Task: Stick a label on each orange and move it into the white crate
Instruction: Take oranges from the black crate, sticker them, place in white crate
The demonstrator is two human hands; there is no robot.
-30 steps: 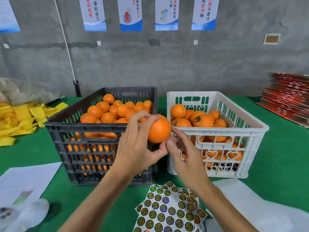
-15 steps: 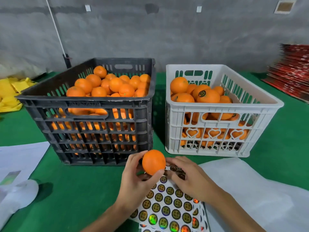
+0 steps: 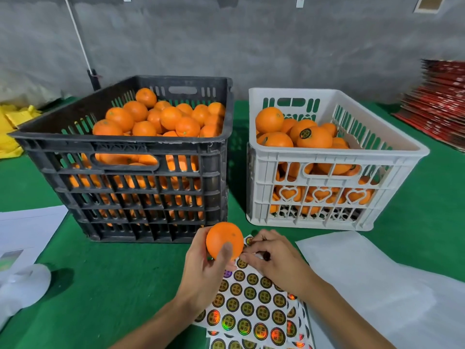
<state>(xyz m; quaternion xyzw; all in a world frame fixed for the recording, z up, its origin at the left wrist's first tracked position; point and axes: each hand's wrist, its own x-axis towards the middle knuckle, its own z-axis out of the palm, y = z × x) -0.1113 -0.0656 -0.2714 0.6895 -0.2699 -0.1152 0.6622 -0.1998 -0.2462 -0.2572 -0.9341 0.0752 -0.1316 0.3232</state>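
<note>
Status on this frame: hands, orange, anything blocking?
Left hand grips orange, no label showing. Right hand fingers curled on sticker sheet, picking a label. White crate open, path unobstructed.

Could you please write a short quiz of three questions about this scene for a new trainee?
1. True or false: the left hand holds an orange.
2. The right hand is at which thing? A. black crate B. sticker sheet C. white crate
3. Fill in: a labelled orange lies on top in the ___ crate.

Key:
1. True.
2. B, the sticker sheet.
3. White; the white crate stands right of the black crate.
</note>
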